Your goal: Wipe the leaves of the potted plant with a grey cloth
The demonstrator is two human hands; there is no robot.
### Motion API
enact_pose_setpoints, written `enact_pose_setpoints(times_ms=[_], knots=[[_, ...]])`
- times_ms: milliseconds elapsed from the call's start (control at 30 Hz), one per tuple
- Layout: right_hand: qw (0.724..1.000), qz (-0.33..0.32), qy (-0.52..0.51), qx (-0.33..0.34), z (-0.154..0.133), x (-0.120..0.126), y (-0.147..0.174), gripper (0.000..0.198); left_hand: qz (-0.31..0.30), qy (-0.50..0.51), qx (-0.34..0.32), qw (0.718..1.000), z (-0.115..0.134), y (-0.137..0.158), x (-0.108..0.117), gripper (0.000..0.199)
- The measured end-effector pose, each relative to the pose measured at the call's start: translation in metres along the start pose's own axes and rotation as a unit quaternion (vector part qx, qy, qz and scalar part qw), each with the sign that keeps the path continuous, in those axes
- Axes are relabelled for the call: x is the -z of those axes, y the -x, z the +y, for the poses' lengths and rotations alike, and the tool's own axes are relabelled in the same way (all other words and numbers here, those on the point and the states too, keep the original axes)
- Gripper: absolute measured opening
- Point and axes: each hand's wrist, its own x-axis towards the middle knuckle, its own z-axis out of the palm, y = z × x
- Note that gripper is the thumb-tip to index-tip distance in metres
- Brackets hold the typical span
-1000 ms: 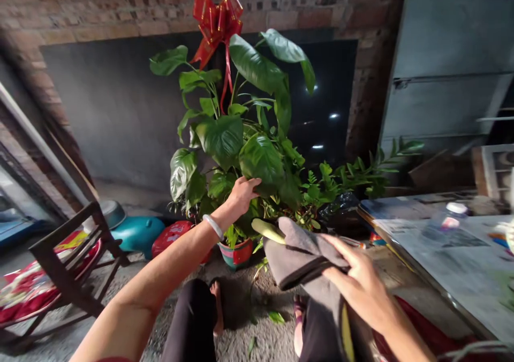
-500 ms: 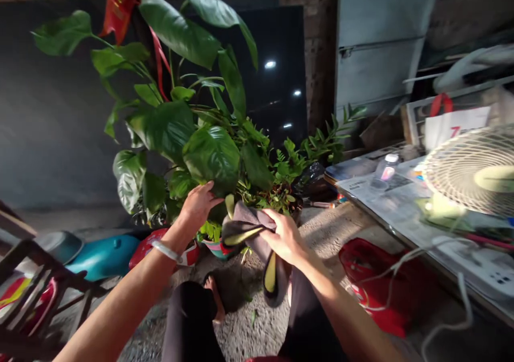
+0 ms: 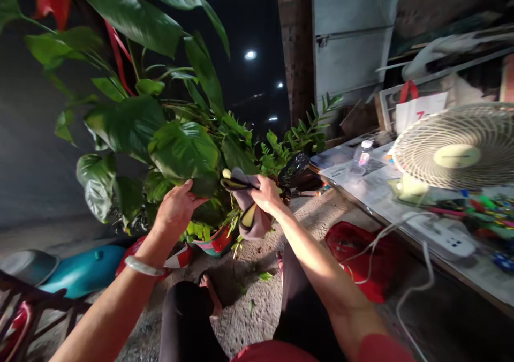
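In the head view, my right hand [image 3: 265, 195] grips a bunched grey cloth [image 3: 257, 224] with black and yellow edging. Folds of the cloth hang below the fingers, and its upper end lies close to the leaves. My left hand [image 3: 175, 208], with a pale bangle [image 3: 143, 266] at the wrist, pinches the lower edge of a broad green leaf [image 3: 184, 150]. Part of the fingers is hidden by the leaf. This leaf belongs to a large potted plant, whose red and green pot [image 3: 217, 242] shows beneath the hands.
On the right, a table [image 3: 341, 182] carries a fan [image 3: 453, 153], a plastic bottle [image 3: 362, 158] and a white power strip [image 3: 439, 237] with trailing cables. A red bag [image 3: 357, 255] lies below. A teal object [image 3: 86, 270] and a wooden chair [image 3: 38, 303] stand at left.
My view has shifted right, so the plant and table appear farther left. My right hand has raised the cloth toward the leaves. The left hand stays at the broad leaf.
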Motion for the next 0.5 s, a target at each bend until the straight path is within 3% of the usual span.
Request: enact_pose_setpoints(times_ms=[133, 233, 333, 433, 500], knots=[[0.997, 0.012, -0.071, 0.013, 0.033, 0.026, 0.029, 0.015, 0.059, -0.015, 0.0, 0.998, -0.004, -0.008, 0.026, 0.026], [0.978, 0.126, -0.139, 0.088, 0.015, 0.049, 0.016, 0.025, 0.059, -0.007, 0.028, 0.998, -0.011, -0.008, 0.023, 0.023], [0.963, 0.21, -0.114, 0.128, -0.015, 0.045, -0.018, 0.041, 0.011, 0.008, 0.037, 0.999, -0.015, -0.003, 0.009, 0.016], [0.988, 0.123, -0.05, 0.079, -0.022, 0.013, -0.028, 0.043, -0.011, 0.015, 0.032, 0.999, -0.015, 0.004, 0.001, 0.019], [0.999, 0.024, -0.019, 0.027, -0.006, -0.01, -0.007, 0.036, -0.007, 0.017, 0.031, 0.999, -0.012, 0.006, 0.002, 0.021]])
